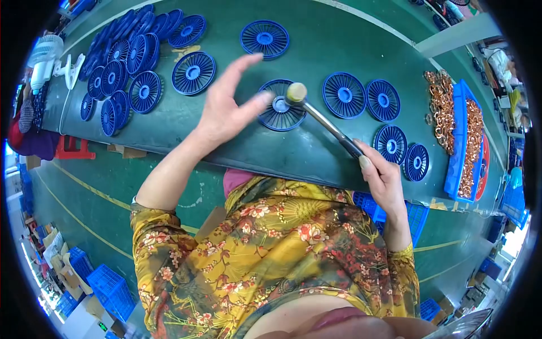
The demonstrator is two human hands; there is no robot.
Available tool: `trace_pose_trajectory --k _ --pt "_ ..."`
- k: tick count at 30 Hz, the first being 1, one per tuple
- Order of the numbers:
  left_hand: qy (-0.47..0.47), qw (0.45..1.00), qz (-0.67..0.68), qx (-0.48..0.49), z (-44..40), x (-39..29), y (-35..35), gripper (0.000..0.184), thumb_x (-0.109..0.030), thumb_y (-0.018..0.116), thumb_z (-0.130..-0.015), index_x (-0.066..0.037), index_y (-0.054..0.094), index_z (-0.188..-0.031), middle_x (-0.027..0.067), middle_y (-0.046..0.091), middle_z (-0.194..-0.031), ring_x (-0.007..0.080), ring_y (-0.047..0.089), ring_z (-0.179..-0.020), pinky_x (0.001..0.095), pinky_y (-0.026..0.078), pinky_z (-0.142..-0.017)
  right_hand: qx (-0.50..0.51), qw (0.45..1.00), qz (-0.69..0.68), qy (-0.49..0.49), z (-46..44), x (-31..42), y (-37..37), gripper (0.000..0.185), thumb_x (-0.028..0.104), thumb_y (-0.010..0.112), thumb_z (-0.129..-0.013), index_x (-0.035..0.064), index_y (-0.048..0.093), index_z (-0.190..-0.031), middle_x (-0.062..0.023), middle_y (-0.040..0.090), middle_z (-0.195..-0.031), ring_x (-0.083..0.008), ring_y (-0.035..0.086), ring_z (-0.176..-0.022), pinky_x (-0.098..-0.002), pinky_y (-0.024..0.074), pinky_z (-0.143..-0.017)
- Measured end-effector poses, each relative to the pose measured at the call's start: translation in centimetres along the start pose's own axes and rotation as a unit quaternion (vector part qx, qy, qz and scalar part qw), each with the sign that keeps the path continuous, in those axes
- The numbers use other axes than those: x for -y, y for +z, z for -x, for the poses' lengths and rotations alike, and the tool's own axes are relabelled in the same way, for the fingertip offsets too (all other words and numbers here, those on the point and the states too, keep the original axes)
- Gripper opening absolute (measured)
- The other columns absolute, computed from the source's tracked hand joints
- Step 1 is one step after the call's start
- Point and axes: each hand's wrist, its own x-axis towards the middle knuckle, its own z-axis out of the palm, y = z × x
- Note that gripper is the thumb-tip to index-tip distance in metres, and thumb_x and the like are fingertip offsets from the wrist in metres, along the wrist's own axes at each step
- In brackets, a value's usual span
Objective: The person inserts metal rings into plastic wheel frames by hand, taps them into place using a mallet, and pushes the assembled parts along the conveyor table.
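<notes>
My right hand (383,176) is wrapped round the black grip of a mallet (324,121), whose shaft is metal and whose head is pale yellowish. The mallet's head is over the right part of a blue round fan grille (280,120) lying flat on the green table; whether they touch I cannot tell. My left hand (230,107) hovers at that grille's left side, thumb and fingers spread apart, blurred at the tips. It holds nothing. Just beyond lies another blue grille (264,39), and to the left of my hand one more grille (193,73).
A heap of blue grilles (113,73) covers the table's left end. Several more grilles (344,95) lie to the right. Farther right are a pile of copper-coloured rings (440,110) and a blue tray (458,135) filled with them. A white clip fan (42,65) stands at far left.
</notes>
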Motion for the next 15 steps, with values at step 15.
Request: trace_pose_trajectory --k 15 --pt "0.006 0.983 -0.153 0.104 -7.0 3.5 -1.4 0.098 -0.032 0.083 -0.064 -0.011 0.031 -0.145 0.0214 0.053 -0.128 0.0339 0.051 -0.120 0.0377 0.041 -0.102 -0.054 0.993 -0.099 0.024 0.0 -1.6 0.8 0.029 0.017 0.058 -0.095 0.0064 0.062 -0.122 0.0025 0.057 -0.076 -0.0024 0.043 -0.063 -0.0185 0.0397 -0.058"
